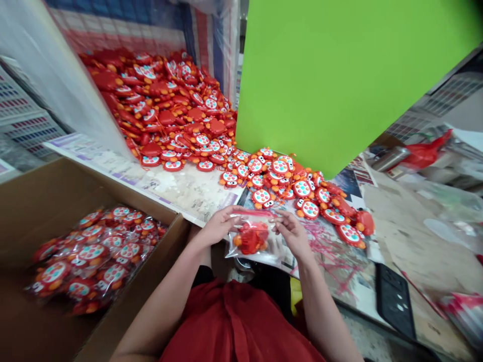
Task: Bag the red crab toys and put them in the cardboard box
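Together, left hand (219, 226) and right hand (292, 232) pinch the clear bag (253, 239), each grip pressed tight.

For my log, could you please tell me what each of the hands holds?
Left hand: closed on the bag's left edge.
Right hand: closed on its right edge.

This looks like a small packing workshop for toys rather than a home or shop. A great heap of identical red crab-shaped toys (169, 105) fills the upper left of the frame and spills across a worktable (188, 188) at the centre, while a cardboard carton (49, 191) at lower left holds the same toys already sealed in clear bags (90, 256). Plastic sheeting (49, 65) hangs at the upper left, and loose bags and clutter (433, 156) lie along the right edge.
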{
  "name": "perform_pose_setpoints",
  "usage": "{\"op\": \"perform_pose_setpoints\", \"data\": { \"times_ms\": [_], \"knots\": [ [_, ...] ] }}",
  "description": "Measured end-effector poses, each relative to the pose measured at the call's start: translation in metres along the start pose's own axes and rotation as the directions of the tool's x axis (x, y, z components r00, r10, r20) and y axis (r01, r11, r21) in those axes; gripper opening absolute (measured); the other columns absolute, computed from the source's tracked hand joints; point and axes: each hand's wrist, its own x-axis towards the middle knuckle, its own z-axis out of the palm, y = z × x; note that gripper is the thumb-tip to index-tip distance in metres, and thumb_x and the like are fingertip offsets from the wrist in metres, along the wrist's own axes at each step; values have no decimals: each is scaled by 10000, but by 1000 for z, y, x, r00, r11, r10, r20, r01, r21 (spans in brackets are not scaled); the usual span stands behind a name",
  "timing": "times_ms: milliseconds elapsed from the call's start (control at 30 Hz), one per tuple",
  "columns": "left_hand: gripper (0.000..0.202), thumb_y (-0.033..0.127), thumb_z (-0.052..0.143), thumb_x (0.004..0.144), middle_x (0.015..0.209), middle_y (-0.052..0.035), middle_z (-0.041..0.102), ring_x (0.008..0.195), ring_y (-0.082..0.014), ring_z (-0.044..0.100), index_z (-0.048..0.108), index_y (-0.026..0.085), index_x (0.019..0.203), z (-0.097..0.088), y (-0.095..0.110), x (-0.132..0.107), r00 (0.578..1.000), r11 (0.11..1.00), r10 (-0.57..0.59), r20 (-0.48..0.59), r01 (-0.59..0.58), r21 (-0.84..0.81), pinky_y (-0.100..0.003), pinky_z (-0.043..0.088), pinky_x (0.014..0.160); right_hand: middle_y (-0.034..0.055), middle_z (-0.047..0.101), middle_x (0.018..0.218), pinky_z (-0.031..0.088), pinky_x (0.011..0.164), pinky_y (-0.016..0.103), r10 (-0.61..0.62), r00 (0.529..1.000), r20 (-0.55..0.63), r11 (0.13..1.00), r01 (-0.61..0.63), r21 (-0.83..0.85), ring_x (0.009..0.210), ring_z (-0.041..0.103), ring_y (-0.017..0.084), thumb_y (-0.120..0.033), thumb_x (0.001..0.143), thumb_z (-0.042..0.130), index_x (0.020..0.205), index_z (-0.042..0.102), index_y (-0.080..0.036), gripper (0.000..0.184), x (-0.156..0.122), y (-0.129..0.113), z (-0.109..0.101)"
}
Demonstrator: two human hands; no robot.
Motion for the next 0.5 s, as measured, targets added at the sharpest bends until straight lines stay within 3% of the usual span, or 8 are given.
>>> {"op": "perform_pose_setpoints", "data": {
  "times_ms": [67,133,200,267,300,333,400,500],
  "knots": [
    [494,507,649,790,919,-65,720,813,-197,688,609,161,1140,-22,19,-19,986,983,88,-141,-64,170,-299,560,706,69,723,945,518,647,331,-46,999,-14,994,45,-97,728,644,181,-359,831,605,1158,614,-220,356,20,9,0],
    [448,486,570,853,944,-68,729,839,-218,695,613,169,1166,-46,43,-47,905,899,222,-362,-46,436,-330,565,735,101,711,1034,529,731,381,-108,993,-38,966,95,-239,857,657,221,-347,832,566,1152,623,-202,356,43,20,0],
    [367,408,496,912,975,-59,733,879,-241,696,627,206,1189,-68,68,-80,725,706,380,-574,175,687,-391,556,815,128,673,1164,513,842,440,-187,982,-28,900,160,-404,1018,629,261,-324,827,539,1192,617,-196,394,66,30,4],
    [364,330,456,937,1125,-90,708,1030,-298,664,607,207,1245,-80,88,-106,513,504,568,-643,401,765,-508,500,940,144,615,1273,459,955,489,-252,968,7,801,212,-560,1157,564,290,-300,820,534,1250,593,-196,447,86,41,13],
    [379,303,456,937,1232,-116,663,1145,-330,611,587,187,1273,-83,93,-113,448,420,652,-612,458,783,-557,447,1004,151,585,1313,421,1002,508,-267,963,21,748,221,-626,1218,521,305,-301,815,548,1278,578,-197,476,93,45,19],
    [396,287,465,933,1329,-141,601,1247,-351,536,567,158,1294,-83,95,-117,423,351,715,-557,472,809,-583,392,1057,157,555,1347,382,1035,530,-265,964,25,699,209,-684,1266,477,324,-316,809,571,1305,561,-202,509,99,50,26],
    [406,268,482,927,1409,-164,527,1339,-343,442,551,116,1297,-76,89,-109,482,253,761,-435,398,882,-556,344,1115,168,495,1404,333,1044,595,-206,978,1,619,132,-775,1317,407,380,-368,776,641,1361,515,-226,615,107,58,39],
    [328,223,433,946,1257,-118,637,1194,-256,563,598,153,1221,-49,57,-71,744,222,617,-256,148,964,-435,432,1066,168,456,1433,315,1026,641,-121,993,-13,543,56,-838,1319,377,427,-364,711,711,1421,449,-247,766,109,65,49]
  ]
}}
